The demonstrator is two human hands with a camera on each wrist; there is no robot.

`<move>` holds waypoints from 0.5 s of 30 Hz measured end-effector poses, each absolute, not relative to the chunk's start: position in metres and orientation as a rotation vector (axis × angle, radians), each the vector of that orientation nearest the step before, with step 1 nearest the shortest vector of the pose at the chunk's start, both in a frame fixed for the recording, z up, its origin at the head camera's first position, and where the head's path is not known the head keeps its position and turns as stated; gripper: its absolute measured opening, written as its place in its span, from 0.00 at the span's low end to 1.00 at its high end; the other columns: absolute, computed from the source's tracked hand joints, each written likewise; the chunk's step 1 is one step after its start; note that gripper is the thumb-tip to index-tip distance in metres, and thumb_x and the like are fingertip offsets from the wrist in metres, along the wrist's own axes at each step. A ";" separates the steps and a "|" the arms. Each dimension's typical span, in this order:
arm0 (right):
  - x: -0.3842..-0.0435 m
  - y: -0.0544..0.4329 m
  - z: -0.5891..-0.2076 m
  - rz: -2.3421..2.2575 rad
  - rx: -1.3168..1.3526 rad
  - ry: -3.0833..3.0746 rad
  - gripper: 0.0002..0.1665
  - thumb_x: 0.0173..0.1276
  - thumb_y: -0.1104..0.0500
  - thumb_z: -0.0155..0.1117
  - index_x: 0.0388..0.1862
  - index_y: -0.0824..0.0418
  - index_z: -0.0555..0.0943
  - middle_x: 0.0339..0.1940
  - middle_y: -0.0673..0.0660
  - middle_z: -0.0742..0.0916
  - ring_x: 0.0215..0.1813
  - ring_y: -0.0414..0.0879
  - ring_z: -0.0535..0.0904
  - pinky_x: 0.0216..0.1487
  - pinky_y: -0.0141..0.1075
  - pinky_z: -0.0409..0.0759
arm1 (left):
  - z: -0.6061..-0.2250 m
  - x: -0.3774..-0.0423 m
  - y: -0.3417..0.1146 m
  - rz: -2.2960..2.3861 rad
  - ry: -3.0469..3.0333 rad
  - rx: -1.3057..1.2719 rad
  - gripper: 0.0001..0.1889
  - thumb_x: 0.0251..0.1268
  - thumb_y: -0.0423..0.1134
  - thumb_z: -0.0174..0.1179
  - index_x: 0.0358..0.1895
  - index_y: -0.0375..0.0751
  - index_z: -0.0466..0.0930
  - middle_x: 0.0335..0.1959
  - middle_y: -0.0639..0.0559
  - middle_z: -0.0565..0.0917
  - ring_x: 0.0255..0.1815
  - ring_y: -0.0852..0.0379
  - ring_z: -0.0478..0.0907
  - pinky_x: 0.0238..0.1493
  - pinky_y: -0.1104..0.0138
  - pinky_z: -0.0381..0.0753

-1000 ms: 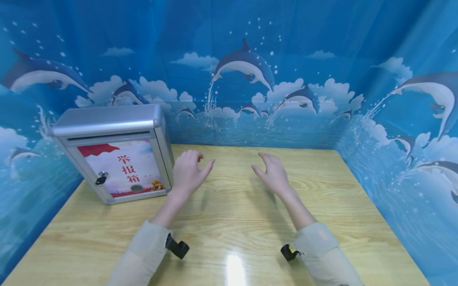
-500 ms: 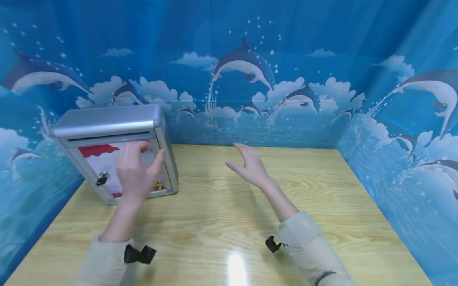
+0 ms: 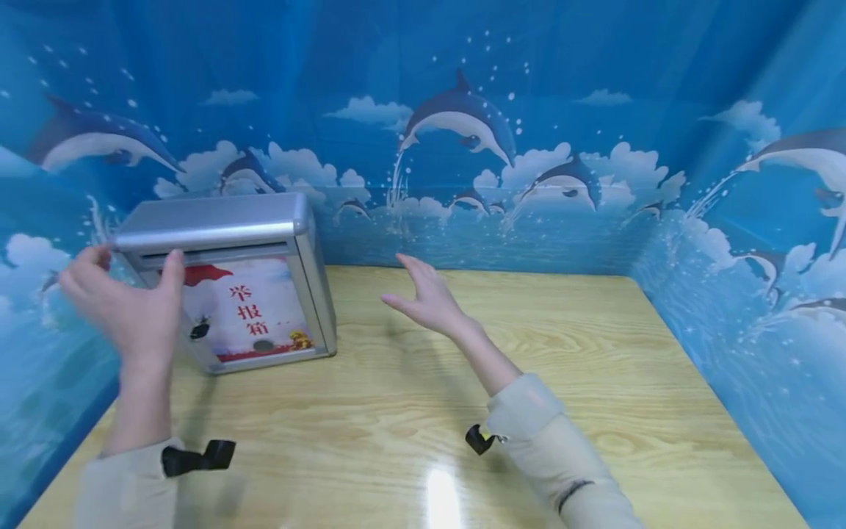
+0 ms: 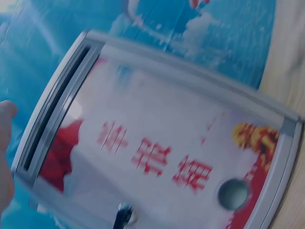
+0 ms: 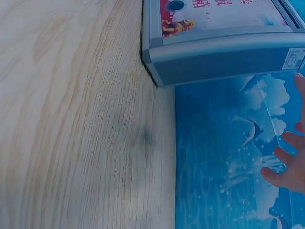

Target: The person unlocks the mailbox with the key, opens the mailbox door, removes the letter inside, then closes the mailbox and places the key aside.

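Two parted grips I see: left hand (image 3: 128, 312) near the silver box (image 3: 238, 272) (tabletop (image 3: 562, 330), far-left corner), right hand (image 3: 428, 301) toward the far edge.

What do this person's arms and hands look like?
The left hand and right hand are gloveless. Pale beige cloth sleeves end above the wrists, with a small black device on each and a yellow spot by the right one. A thin dark band crosses the right sleeve.
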State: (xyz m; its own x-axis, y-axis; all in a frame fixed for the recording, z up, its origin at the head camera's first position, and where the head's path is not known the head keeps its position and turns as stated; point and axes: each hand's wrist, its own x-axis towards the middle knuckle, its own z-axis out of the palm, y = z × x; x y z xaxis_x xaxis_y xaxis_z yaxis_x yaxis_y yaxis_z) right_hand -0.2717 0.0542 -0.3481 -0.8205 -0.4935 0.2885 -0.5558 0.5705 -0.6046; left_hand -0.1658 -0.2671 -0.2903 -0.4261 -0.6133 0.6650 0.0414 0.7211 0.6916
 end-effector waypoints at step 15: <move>-0.277 0.014 -0.349 1.407 0.905 -2.722 0.47 0.63 0.41 0.59 0.74 0.55 0.51 0.73 0.53 0.60 0.71 0.49 0.54 0.66 0.47 0.57 | -0.310 -0.180 -0.334 -1.392 -2.266 0.717 0.52 0.58 0.59 0.56 0.73 0.49 0.28 0.73 0.41 0.41 0.72 0.42 0.43 0.66 0.47 0.51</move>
